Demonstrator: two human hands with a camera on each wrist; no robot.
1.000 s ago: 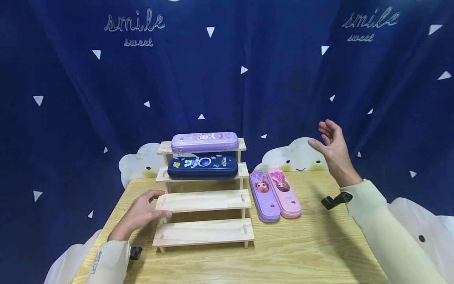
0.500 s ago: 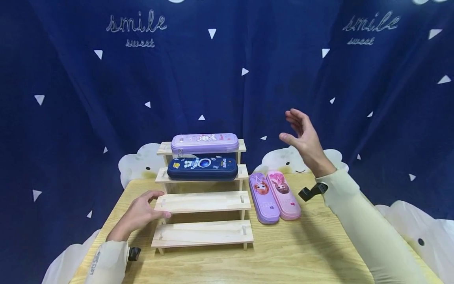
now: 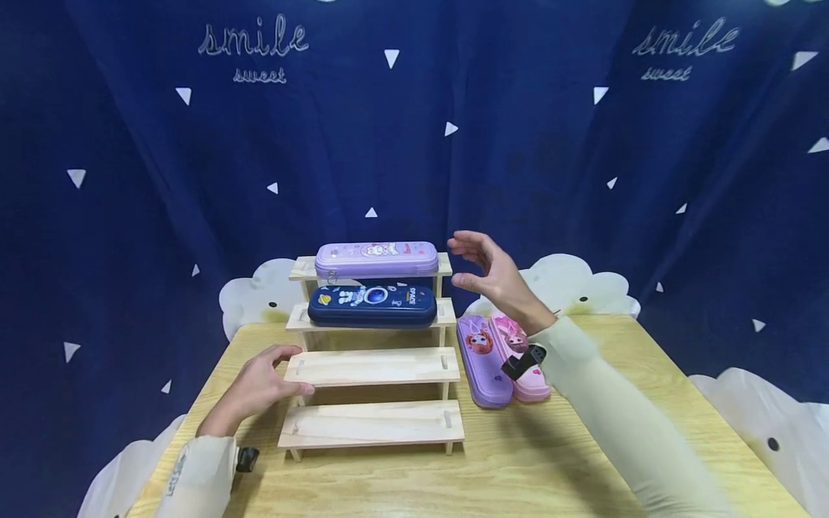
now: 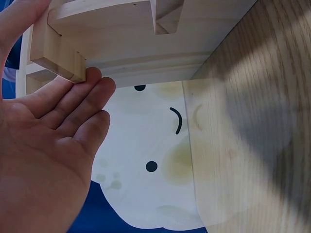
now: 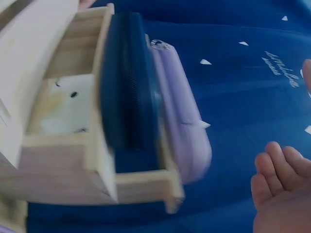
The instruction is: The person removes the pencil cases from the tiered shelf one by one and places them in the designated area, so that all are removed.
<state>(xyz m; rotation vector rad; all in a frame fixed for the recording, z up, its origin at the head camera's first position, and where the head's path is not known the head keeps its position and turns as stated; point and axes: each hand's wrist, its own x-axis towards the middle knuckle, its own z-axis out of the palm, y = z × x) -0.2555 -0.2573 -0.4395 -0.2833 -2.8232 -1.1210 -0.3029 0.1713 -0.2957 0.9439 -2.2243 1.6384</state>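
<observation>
A stepped wooden display rack (image 3: 376, 367) stands on the table. Its third tier from the top is held at the left end by my left hand (image 3: 262, 388), thumb at the front edge and fingers behind. In the left wrist view, those fingers (image 4: 95, 97) meet the rack's wooden end. A light purple pencil case (image 3: 376, 260) lies on the top tier, and a navy space-themed pencil case (image 3: 372, 307) on the tier below. My right hand (image 3: 495, 277) hovers empty beside the top tier's right end, fingers bent and thumb apart, near the purple case (image 5: 182, 116).
Right of the rack, a purple pencil case (image 3: 486, 378) and a pink pencil case (image 3: 534, 385) lie side by side on the wooden table (image 3: 583, 460), under my right forearm. A dark blue curtain (image 3: 388, 144) with white triangles and clouds hangs behind.
My right hand has swept left from the right side of the table to the top tier's right end. The left hand and the pencil cases have stayed in place.
</observation>
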